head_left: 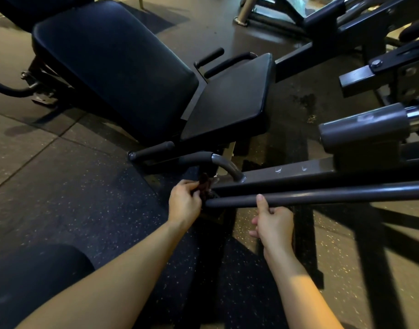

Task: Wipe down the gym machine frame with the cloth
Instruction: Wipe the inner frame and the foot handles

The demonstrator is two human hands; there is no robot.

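Largest item: dark-grey painted square-tube gym machine frame (286,173), lying low over the speckled black rubber floor (85,198) and running from centre to right. Behind it are a black padded vinyl backrest (113,67) and a flat black seat pad (230,98). Nearer me, a dark-grey round steel bar (322,194) crosses in front of the frame beam. The small, dark reddish-brown crumpled cloth (205,186) is bunched at the joint by the bar's free end, just below a curved grey handle (224,162). My left hand (183,203): fingers curled, pinching the cloth at that joint. My right hand (273,224): thumb up against the bar's front, fingers wrapped behind it, gripping. Judgement: the frame is rigid and heavy and will not shift under pressure; its paint looks smooth, likely slick. The cloth is light and limp and folds on itself, so it is best held as a wad under the palm and wrapped part-way round each tube.
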